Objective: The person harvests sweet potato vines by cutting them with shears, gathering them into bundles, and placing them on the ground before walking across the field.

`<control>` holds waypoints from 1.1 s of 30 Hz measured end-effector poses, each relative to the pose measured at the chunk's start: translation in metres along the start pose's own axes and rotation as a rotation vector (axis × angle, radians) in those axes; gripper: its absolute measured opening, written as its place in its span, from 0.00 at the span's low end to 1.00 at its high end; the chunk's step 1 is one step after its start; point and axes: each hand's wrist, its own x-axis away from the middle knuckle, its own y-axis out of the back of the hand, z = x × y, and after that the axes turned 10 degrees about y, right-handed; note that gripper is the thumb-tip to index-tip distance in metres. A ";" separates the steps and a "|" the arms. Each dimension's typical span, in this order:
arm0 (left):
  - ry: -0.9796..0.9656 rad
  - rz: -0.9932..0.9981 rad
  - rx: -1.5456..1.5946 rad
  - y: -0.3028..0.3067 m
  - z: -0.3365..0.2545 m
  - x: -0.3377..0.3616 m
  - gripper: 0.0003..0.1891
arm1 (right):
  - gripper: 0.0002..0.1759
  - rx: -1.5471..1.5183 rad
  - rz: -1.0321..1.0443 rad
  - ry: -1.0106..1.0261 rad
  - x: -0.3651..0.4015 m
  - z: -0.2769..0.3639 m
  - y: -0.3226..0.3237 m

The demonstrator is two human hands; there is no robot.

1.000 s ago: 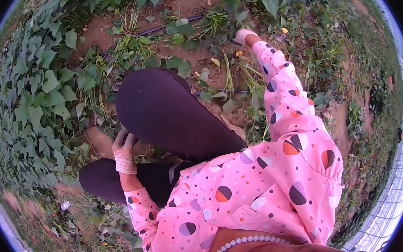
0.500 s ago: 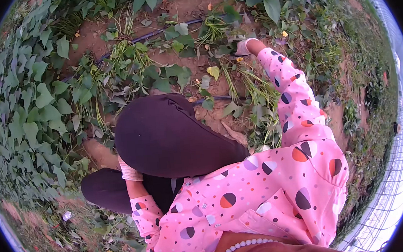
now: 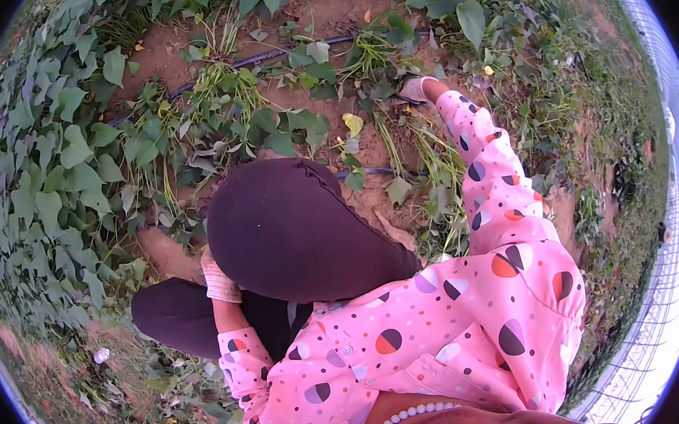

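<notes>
My right hand (image 3: 416, 89), in a pale glove, reaches forward among the leaves at the far side of the bare soil. Its fingers point left and are too hidden in the foliage to show a grip. Beside it stands a clump of green stems (image 3: 374, 48), and long cut-looking vine stems (image 3: 441, 160) lie nearer to me. My left hand (image 3: 219, 279), gloved as well, is down between my two dark-trousered legs, close against the raised knee (image 3: 273, 225). The knee covers part of it, so its fingers do not show clearly.
A dark hose (image 3: 263, 56) runs across the reddish soil (image 3: 331, 5). Dense heart-shaped leafy vines (image 3: 74, 181) fill the left side. A yellow leaf (image 3: 353, 123) lies mid-row. A small clear plastic piece (image 3: 101, 355) is at lower left. Wire mesh (image 3: 659, 322) stands at right.
My right hand has shifted slightly down in view, still among the leaves. The raised knee has moved a little to the right. My left hand stays beside the knee.
</notes>
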 end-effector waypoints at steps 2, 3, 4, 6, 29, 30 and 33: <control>0.047 0.017 0.060 -0.008 -0.008 0.006 0.11 | 0.27 0.008 -0.086 0.024 -0.009 -0.010 -0.016; 0.064 0.022 0.079 -0.012 -0.013 0.009 0.11 | 0.27 0.020 -0.145 0.038 -0.016 -0.015 -0.026; 0.019 -0.013 -0.016 -0.021 -0.022 0.011 0.10 | 0.27 0.038 -0.214 0.058 -0.022 -0.019 -0.034; -0.030 -0.044 -0.112 -0.024 -0.027 0.011 0.10 | 0.26 0.054 -0.303 0.048 -0.022 -0.017 -0.047; 0.075 -0.055 -0.018 -0.071 -0.089 0.050 0.13 | 0.34 -0.307 -0.284 -0.292 0.029 0.102 -0.121; 0.058 -0.076 -0.002 -0.072 -0.091 0.049 0.13 | 0.36 -0.545 -0.320 -0.268 0.035 0.110 -0.130; 0.041 -0.065 0.098 -0.077 -0.087 0.036 0.12 | 0.29 -0.226 -0.491 0.351 0.037 0.139 -0.116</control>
